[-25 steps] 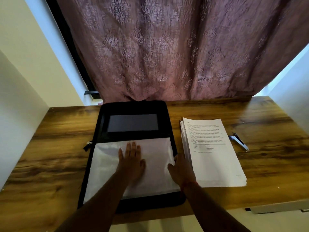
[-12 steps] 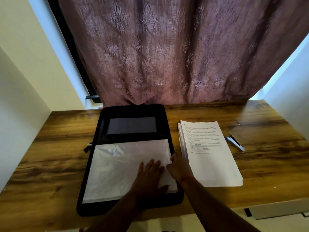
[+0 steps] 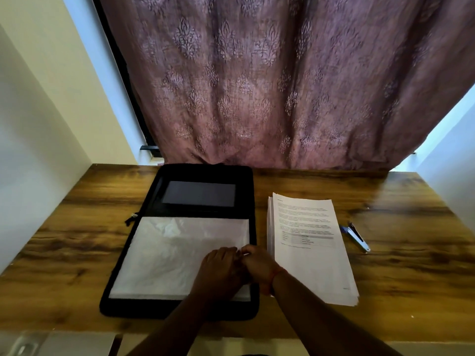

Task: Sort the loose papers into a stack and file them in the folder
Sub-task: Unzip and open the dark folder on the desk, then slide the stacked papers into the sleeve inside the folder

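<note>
A black zip folder (image 3: 180, 308) lies open on the wooden desk (image 3: 72, 235). A clear plastic sleeve (image 3: 169, 255) covers its near half, and a dark pocket (image 3: 199, 194) sits in the far half. Both my hands meet at the sleeve's right edge. My left hand (image 3: 221, 272) has its fingers curled down onto the sleeve, and my right hand (image 3: 259, 265) pinches the edge from the right, the fingertips of both touching. The stack of printed papers (image 3: 311, 255) lies squared just right of the folder, untouched.
A small blue and white stapler-like tool (image 3: 356, 236) lies right of the papers. A patterned mauve curtain (image 3: 257, 86) hangs behind the desk. White walls close in on both sides. The folder's zip pull (image 3: 131, 217) sticks out at its left.
My left hand slid from the middle of the sleeve to its right edge and curled its fingers beside the right hand. The camera tilted slightly.
</note>
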A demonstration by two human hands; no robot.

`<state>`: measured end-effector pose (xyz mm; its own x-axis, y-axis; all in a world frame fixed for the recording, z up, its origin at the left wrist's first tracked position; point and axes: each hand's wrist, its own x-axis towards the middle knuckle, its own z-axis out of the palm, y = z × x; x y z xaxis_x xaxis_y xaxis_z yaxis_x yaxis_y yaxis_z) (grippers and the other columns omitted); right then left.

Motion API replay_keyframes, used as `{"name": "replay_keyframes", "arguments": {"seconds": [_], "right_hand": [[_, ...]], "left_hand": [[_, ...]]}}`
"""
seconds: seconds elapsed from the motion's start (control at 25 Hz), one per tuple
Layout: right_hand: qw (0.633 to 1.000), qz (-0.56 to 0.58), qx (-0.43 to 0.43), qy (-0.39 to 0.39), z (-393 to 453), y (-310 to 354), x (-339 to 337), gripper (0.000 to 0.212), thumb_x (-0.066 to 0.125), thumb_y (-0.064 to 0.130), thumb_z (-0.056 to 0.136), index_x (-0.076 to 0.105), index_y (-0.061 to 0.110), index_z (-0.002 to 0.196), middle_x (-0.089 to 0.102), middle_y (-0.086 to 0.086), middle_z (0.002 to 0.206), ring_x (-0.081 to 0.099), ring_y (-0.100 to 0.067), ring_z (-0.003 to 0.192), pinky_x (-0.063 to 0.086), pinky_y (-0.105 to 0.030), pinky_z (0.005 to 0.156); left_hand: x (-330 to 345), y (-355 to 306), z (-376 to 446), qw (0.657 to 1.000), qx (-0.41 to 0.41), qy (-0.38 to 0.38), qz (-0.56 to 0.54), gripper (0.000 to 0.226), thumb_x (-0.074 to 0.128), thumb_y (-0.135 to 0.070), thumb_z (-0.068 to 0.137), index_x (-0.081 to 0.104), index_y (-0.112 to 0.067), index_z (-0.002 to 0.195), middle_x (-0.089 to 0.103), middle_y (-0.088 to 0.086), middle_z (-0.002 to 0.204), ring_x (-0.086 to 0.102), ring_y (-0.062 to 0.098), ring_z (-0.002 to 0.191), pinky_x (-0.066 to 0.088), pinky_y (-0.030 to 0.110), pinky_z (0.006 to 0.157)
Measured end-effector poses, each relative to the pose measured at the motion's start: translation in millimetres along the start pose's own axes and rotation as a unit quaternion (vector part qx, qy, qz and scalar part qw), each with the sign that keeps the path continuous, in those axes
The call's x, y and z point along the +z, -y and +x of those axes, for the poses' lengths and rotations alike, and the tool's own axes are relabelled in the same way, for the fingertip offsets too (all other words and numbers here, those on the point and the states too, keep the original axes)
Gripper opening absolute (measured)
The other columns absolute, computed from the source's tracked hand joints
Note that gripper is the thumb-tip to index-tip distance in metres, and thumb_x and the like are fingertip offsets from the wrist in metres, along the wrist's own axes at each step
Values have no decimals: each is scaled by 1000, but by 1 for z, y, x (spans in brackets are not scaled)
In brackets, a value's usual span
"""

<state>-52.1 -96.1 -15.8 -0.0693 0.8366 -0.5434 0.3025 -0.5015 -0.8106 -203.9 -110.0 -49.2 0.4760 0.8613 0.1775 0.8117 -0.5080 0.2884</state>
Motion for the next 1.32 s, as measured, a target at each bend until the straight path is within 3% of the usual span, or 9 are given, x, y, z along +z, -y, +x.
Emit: {"name": "replay_keyframes", "arguments": {"seconds": [0.16,0.32,0.44,0.52,0.64,0.76,0.92,1.12,1.32], "right_hand": [[996,-62,-37,60,-15,5,-19,19,53,12,96,67,19,106,68,-7,106,68,-23,94,60,-35,77],[983,-64,-110,-132,-16,-12,-74,14,52,14,95,64,19,98,69,1,93,68,-16,85,59,-35,80],[927,-137,-112,-332,-19,-44,-134,13,57,11,95,63,18,104,66,-1,105,62,-13,92,50,-24,80],[895,-165,-66,-408,-18,-78,-171,26,62,15,92,60,17,118,62,-4,118,61,-17,100,52,-29,84],[902,-195,14,-385,-16,-116,-192,41,65,34,90,55,18,126,52,-10,133,56,-28,114,54,-46,93],[915,-203,54,-346,-19,-123,-194,48,68,43,87,53,13,120,51,-12,130,55,-31,114,53,-48,91],[925,-181,30,-332,-20,-112,-197,42,71,30,85,54,15,121,60,-10,124,59,-30,111,54,-48,90],[938,-107,-8,-330,-25,-103,-202,39,61,10,92,57,18,130,65,-7,125,62,-30,112,53,-44,92],[913,-115,-40,-389,-36,-95,-201,34,54,7,94,61,19,126,65,-4,124,65,-25,102,56,-39,84]], "left_hand": [[6,-18,-2,997,-68,34,24,66,45,-66,90,59,-12,126,65,10,120,64,31,105,53,48,85],[5,-39,2,973,-208,90,33,71,45,-60,84,48,-14,138,50,8,134,48,32,123,42,48,102],[5,-45,4,969,-227,84,50,55,53,-53,84,53,-16,125,49,7,125,49,32,117,44,47,98],[7,-51,9,962,-253,87,60,50,56,-54,86,52,-19,121,47,5,124,47,29,117,44,46,98],[8,-56,11,956,-277,75,60,41,56,-42,91,52,-16,122,46,7,125,45,29,117,43,44,99],[7,-61,15,955,-287,59,45,28,54,-29,93,56,-11,114,50,9,118,48,29,110,46,42,94],[-2,-60,22,951,-305,47,-7,19,51,-20,95,57,-8,108,54,9,110,52,29,105,47,44,91],[-7,-59,25,946,-321,10,-44,13,49,-20,98,56,-9,97,55,4,93,55,22,91,44,33,78],[-16,-59,25,930,-357,-41,-84,14,45,-18,101,54,-6,101,53,1,86,53,14,78,39,26,68]]}}
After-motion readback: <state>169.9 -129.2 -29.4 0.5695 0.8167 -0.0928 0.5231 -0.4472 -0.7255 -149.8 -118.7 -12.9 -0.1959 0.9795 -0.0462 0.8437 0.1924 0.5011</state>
